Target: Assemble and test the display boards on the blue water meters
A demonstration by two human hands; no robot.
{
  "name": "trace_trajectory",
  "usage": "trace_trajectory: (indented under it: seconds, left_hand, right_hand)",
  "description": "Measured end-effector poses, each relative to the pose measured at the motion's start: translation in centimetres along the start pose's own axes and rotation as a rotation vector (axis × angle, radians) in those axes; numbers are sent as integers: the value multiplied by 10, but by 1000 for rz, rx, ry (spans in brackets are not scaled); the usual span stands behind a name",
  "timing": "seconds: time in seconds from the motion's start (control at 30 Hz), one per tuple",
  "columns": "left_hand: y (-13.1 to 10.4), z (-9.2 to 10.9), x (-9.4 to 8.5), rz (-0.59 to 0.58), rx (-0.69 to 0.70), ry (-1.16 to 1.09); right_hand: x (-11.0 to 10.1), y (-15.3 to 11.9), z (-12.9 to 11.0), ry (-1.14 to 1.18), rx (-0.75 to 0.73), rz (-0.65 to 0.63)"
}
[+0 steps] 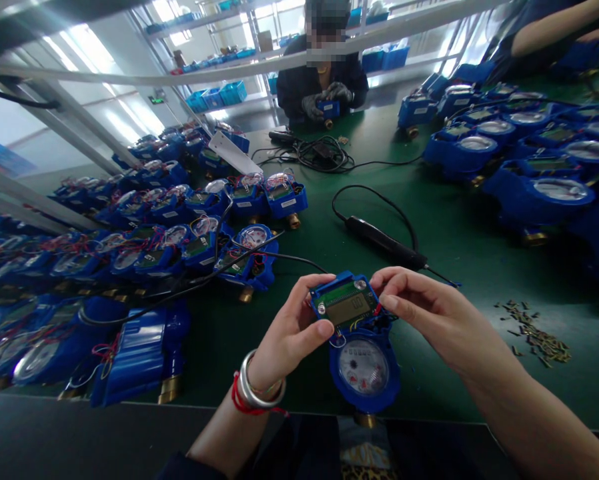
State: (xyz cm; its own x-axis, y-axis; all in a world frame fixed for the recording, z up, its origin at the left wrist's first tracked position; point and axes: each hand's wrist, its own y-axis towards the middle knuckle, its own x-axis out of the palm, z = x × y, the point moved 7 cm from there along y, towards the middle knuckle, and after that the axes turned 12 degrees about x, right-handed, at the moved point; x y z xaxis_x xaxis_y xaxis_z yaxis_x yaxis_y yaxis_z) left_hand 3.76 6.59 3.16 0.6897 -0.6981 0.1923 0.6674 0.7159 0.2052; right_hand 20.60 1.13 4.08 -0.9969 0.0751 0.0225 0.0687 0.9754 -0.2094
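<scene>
A blue water meter (364, 367) lies on the green table right in front of me, its round dial toward me and its housing uncovered. In the housing sits a circuit board with a grey display (350, 309). My left hand (299, 320) grips the housing's left side, thumb at the board's near corner and fingers round the far edge. At the right side of the housing, my right hand (419, 303) pinches at a red wire (378, 309) beside the board; the fingertips partly hide it. Yellow wires show under the display's near edge.
Rows of blue meters (159, 257) with loose wires fill the left; more meters (539, 187) stand at right. A black electric screwdriver (379, 240) with cable lies ahead. Brass-coloured screws (539, 337) are heaped at right. Across the table, a gloved person (324, 87) holds another meter.
</scene>
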Motion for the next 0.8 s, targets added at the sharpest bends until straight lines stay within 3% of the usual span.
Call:
trace_trajectory:
  seconds: [0.13, 0.23, 0.37, 0.5, 0.8]
  left_hand:
    - [4, 8, -7, -137, -63, 80]
    - [8, 7, -15, -130, -96, 127]
    - [7, -3, -20, 69, -196, 6]
    - [-1, -13, -9, 255, -268, -290]
    - [-1, -13, 11, 402, -156, -477]
  right_hand:
    - [0, 1, -3, 13, 3, -10]
    - [3, 2, -6, 22, 2, -26]
    - [7, 3, -9, 29, 8, -41]
    - [8, 5, -8, -3, 40, -32]
    - [16, 10, -10, -37, 44, -73]
